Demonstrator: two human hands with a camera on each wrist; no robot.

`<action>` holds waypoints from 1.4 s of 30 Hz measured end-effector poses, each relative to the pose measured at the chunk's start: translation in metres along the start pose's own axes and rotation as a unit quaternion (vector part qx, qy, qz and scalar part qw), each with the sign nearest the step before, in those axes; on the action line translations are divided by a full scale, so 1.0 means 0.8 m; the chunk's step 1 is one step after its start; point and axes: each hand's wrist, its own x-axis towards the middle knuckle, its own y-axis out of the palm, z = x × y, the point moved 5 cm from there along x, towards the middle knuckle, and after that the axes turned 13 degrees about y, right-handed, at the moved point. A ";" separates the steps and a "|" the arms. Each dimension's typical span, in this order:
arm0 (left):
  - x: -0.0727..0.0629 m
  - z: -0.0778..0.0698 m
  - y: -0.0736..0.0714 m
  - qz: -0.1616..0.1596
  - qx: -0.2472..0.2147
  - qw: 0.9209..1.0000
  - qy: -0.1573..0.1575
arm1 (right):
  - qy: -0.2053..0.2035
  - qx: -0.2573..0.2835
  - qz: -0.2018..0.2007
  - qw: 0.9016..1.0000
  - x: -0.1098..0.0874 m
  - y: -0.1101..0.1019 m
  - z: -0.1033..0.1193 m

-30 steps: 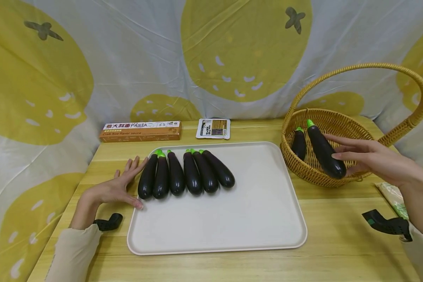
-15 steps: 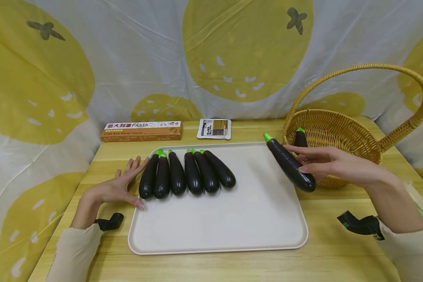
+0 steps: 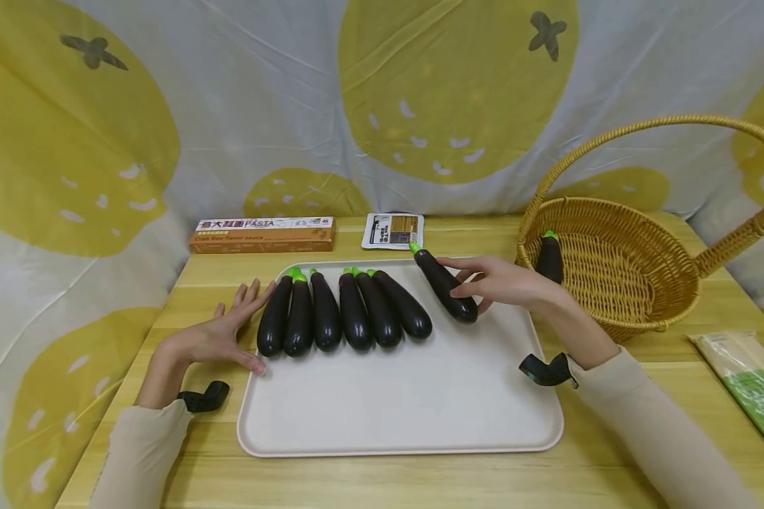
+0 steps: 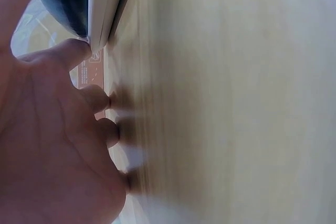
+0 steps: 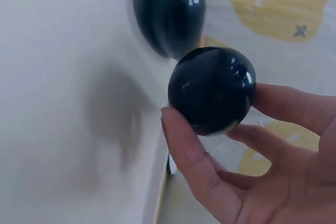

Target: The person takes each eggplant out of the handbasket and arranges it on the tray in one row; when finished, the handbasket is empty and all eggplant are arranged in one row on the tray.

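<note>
My right hand (image 3: 499,283) pinches an eggplant (image 3: 444,286) with a green stem over the right part of the white tray (image 3: 395,403). In the right wrist view, thumb and fingers grip that eggplant (image 5: 212,92) from both sides, and its shadow falls on the tray. A row of several eggplants (image 3: 356,314) lies across the tray's back left. My left hand (image 3: 213,343) rests with spread fingers at the tray's left edge; its fingertips touch the table in the left wrist view. One eggplant (image 3: 550,260) stays inside the wicker basket (image 3: 624,283).
Behind the tray lie an orange pasta box (image 3: 261,235) and a small white packet (image 3: 392,231). A green and clear bag (image 3: 748,382) sits on the table at the right. The basket's tall handle (image 3: 662,120) arches above it. A patterned cloth (image 3: 280,92) hangs at the back.
My right hand has carried the eggplant leftward out of the basket to above the tray, near the row. The left hand has stayed in place.
</note>
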 end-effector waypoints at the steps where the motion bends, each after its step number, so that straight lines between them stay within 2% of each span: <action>1: 0.000 0.000 0.000 0.000 0.001 1.000 0.000 | -0.001 -0.005 -0.005 1.000 0.004 0.002 0.002; 9: 0.002 0.001 0.001 0.000 -0.002 1.000 0.000 | -0.007 -0.045 -0.013 0.999 0.030 0.020 0.007; 19: 0.001 -0.001 0.001 -0.001 -0.001 1.000 -0.001 | -0.031 -0.087 -0.026 0.995 0.037 0.029 0.013; 29: 0.001 -0.001 0.000 -0.001 0.003 1.000 0.000 | -0.025 -0.052 -0.004 0.998 0.033 0.033 0.010; 42: 0.001 -0.003 0.001 0.000 -0.001 1.000 0.001 | -0.051 -0.021 0.004 0.998 0.027 0.038 -0.001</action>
